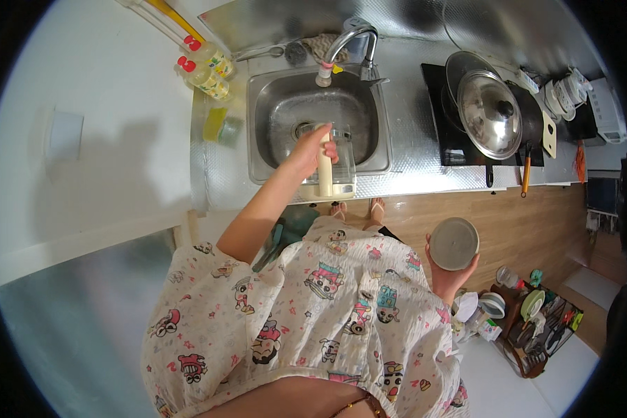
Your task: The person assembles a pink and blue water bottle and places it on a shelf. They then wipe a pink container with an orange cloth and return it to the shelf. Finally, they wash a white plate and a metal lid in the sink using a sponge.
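Observation:
My left hand [313, 151] grips the cream handle of a clear jug [346, 157], over the front edge of the steel sink [366, 104]. A cream band is at the jug's near end, above the counter's edge. Away from the counter to the right, my right hand [446, 277] holds a round greyish disc-shaped piece [453, 243], perhaps a lid or a shallow bowl. Its flat face is turned up, and the fingers wrap around its rim from below. Over the back of the sink curves a chrome faucet [352, 34] with a spout attachment [324, 76]; no water is visible running.
Bottles with red caps [209, 81] and a yellow-green sponge [215, 124] are left of the sink. On the right, a black cooktop [454, 154] bears pans and a domed metal lid [488, 120]; handles overhang the front edge. A utensil rack [548, 324] stands behind at right.

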Motion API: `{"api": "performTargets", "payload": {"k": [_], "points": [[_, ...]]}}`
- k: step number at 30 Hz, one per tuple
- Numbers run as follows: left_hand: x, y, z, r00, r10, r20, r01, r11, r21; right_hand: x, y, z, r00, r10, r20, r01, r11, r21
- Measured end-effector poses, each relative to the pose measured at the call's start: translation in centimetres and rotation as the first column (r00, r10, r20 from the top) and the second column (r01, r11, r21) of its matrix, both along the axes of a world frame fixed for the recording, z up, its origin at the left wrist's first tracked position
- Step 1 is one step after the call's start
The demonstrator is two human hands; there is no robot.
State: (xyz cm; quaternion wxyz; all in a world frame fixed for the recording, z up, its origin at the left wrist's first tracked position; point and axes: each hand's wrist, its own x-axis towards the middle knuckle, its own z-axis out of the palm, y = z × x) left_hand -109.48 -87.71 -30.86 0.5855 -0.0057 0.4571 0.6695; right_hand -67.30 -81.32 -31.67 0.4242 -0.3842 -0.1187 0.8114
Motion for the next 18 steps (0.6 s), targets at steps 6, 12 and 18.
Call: {"api": "performTargets", "payload": {"k": [6,12,18], "points": [[-4.1,2.0,-0.6,0.995,-0.048,0.090,0.050,0.999,-0.016,0.3,-0.4,-1.5,0.998,0.036,-0.050,-0.036,0.999,-0.002],[-7.5,3.4,-1.0,0.924,0.093,0.372,-0.079,0.995,-0.053,0.8,-0.5,-1.7,1.000,0.030,0.000,-0.030,0.999,-0.019],[-9.9,2.9,-1.5,0.829,0.180,0.530,-0.238,0.970,0.044,0.6,-0.5,-2.0,1.000,-0.008,-0.009,0.007,0.996,-0.090]]}}
